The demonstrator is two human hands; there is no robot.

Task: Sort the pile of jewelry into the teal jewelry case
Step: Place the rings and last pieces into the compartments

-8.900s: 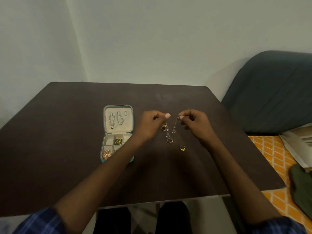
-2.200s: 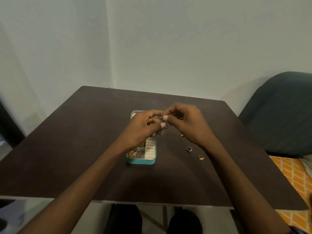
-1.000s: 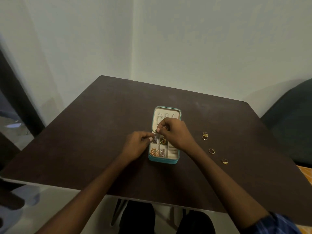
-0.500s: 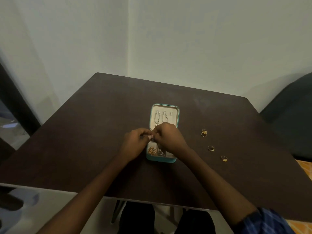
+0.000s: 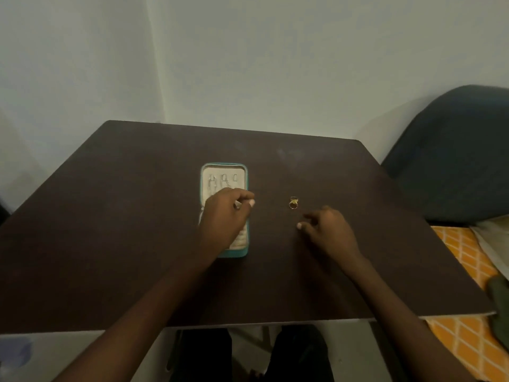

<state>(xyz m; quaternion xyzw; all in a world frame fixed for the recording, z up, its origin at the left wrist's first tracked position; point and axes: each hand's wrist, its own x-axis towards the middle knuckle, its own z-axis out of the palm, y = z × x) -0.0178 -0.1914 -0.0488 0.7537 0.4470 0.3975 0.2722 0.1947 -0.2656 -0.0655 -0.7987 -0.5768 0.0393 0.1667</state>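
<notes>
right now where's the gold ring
In the head view, the gold ring lies on the table, right of the teal case, just beyond the right hand.

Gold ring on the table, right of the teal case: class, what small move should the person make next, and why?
Probably the right hand should reach forward and pinch the gold ring. The ring lies loose on the dark table, outside the teal jewelry case, and that hand hovers just short of it, seemingly holding nothing. The left hand is over the case.

dark brown table (image 5: 110,244) carries an open teal jewelry case (image 5: 246,188) and, well apart, a gold ring (image 5: 293,203)
</notes>
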